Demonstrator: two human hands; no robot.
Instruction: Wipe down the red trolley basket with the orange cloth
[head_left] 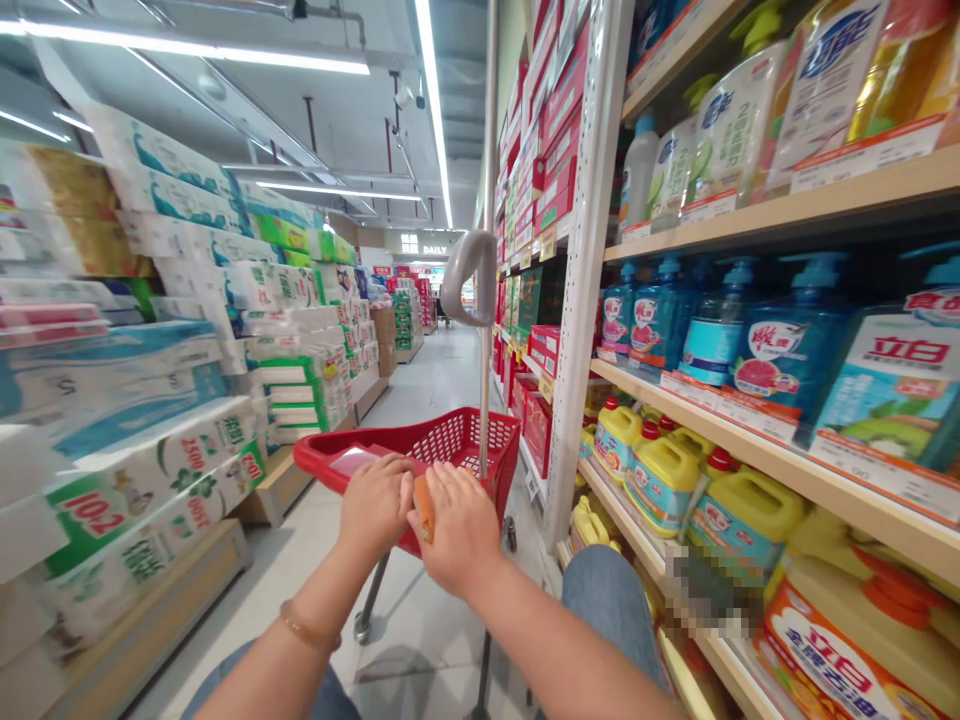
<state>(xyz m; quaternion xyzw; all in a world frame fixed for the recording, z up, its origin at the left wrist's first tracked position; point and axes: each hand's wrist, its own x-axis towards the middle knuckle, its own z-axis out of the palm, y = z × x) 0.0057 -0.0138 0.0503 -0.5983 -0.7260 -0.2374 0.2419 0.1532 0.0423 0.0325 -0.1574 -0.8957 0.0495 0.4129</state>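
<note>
Both my hands meet over the near rim of a red shopping basket (450, 440) on wheels in a store aisle. My left hand (375, 503) is curled, its fingers closed at the basket's edge next to a pink flat item (352, 459) lying inside. My right hand (460, 528) is closed around a small orange object (424, 508) held between the two hands. A grey pull handle (466, 277) rises from the basket on a metal pole. My knees in jeans show at the bottom.
Shelves on the right hold blue pump bottles (780, 345) and yellow jugs (660, 480) close to my right arm. Stacked tissue packs (150, 440) line the left on wooden platforms. The grey floor aisle (442, 375) runs ahead between them.
</note>
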